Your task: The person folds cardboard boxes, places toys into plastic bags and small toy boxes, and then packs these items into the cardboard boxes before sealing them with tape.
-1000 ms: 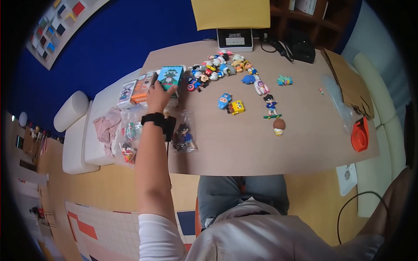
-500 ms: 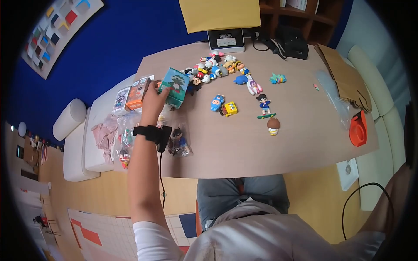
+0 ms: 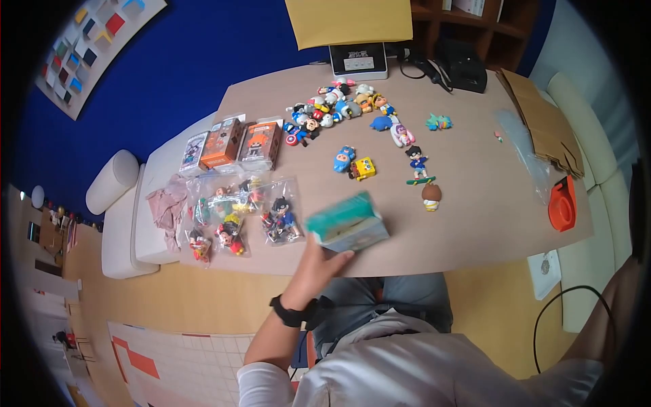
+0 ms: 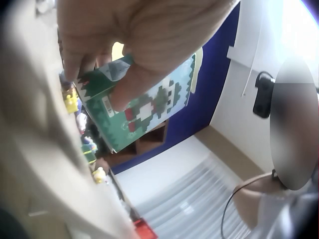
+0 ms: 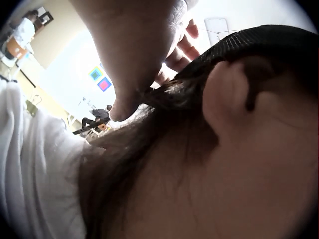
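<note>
Table (image 3: 475, 234) spreads out ahead of my left fingers, a light top with most things lying loose on it. Flattened cardboard (image 3: 542, 122) lies far to their right along the edge, perhaps put there to leave the middle free. Heap of figures (image 3: 325, 108) sits well beyond my fingertips, crowded together, probably to save room. Row of three boxes (image 3: 222, 144) stands beyond and to the left of the fingers, side by side, apparently for order. Bagged figures (image 3: 230, 234) lie nearer, left of the fingers; the clear plastic presumably keeps each set together. Green box (image 3: 344, 216) is in my left hand (image 3: 317, 268), near the table's front edge, tilted. Thumb lies across the printed face, fingers round toward the other side, pinching it between them; I judge it narrow enough for one hand. Right hand (image 5: 139, 50) is up at my hair, beside the dark cap (image 5: 269, 47), thumb apart from the fingers; hair hides some tips, so I cannot tell whether they pinch anything. Red-orange piece (image 3: 561, 207) rests far right of my left fingers. Skateboard figure (image 3: 417, 161) lies nearer, beyond them to the right. Tiny figure (image 3: 498, 136) farther right, alone.
</note>
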`<state>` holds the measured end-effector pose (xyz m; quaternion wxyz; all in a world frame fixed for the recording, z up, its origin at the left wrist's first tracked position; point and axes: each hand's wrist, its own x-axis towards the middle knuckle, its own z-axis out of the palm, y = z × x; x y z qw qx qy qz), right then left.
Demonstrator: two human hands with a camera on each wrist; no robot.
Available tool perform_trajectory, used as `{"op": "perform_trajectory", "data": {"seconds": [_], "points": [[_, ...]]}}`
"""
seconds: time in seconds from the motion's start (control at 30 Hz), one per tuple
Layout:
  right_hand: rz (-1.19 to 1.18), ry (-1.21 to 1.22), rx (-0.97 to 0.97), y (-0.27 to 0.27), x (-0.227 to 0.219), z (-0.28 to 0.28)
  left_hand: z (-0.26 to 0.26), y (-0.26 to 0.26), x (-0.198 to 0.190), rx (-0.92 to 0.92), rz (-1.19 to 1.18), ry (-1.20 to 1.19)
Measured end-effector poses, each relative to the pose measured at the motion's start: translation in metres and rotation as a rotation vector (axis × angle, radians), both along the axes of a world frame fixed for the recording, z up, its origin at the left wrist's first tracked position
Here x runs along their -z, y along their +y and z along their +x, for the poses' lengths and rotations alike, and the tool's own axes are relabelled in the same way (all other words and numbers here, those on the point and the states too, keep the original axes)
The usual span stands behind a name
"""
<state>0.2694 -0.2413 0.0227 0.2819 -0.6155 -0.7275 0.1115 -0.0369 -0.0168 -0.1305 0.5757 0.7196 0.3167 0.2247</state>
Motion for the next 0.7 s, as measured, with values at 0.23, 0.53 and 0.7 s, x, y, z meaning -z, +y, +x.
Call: {"op": "perform_trajectory", "data": {"seconds": [0.23, 0.53, 0.7], "points": [[-0.029, 0.092, -0.141, -0.005, -0.030, -0.024, 0.010, -0.017, 0.000, -0.032, 0.218, 0.079], [-0.047, 0.774, -1.015, -0.020, -0.101, -0.108, 0.008, -0.028, -0.022, -0.205, 0.441, -0.197], [0.343, -0.136, -0.224, 0.070, 0.018, -0.106, 0.031, -0.023, -0.045, -0.280, 0.519, -0.108]]}}
